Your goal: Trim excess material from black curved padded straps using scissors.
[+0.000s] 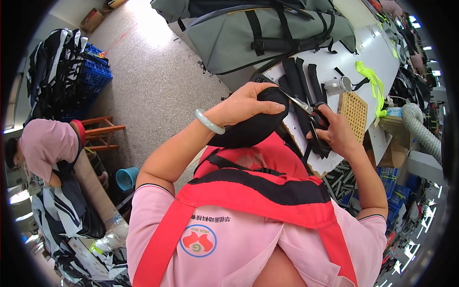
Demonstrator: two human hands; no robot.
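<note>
Left hand pinches black fabric piece between thumb and fingers by the left edge of the white table, seemingly to present its rim to the scissors, whose handles right hand grips with curled fingers, blades aimed there.

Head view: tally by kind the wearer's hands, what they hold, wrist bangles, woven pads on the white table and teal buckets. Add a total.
Hands: 2 (left hand, right hand)
Black-handled scissors: 1
Black fabric piece: 1
Pale bangle: 1
Tan woven pad: 1
Teal bucket: 1
Total: 7
</note>
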